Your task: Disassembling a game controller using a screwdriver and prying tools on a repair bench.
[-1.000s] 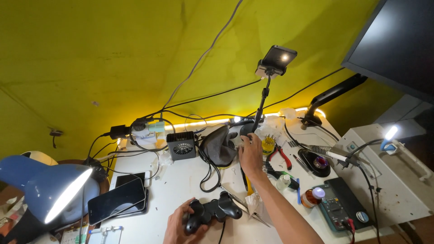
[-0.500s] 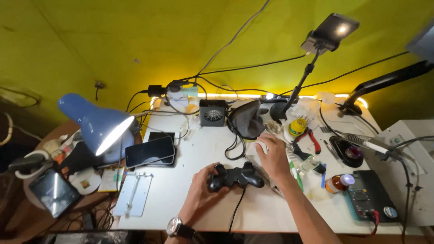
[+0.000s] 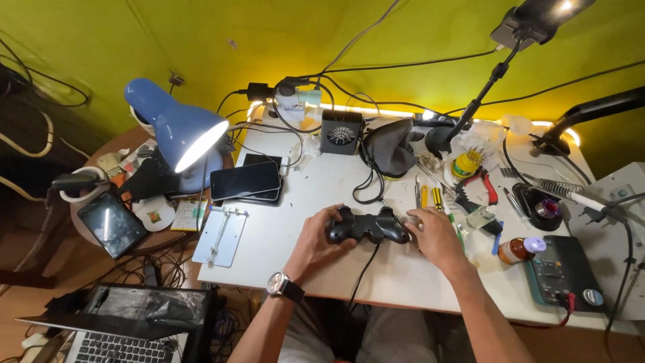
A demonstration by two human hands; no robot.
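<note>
I hold the black game controller (image 3: 367, 227) just above the white bench (image 3: 295, 202), near its front edge. My left hand (image 3: 317, 243) wraps its left grip, and my right hand (image 3: 435, 235) closes on the right grip. Its cable (image 3: 359, 279) hangs toward me. Screwdrivers (image 3: 430, 196) lie just behind.

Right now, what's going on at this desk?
A person sits at a cluttered white desk, holding a black gamepad in both hands. The left hand wraps its left grip; the right hand is at its right end. Its cable runs toward them. A lit blue lamp and phones sit left.
</note>
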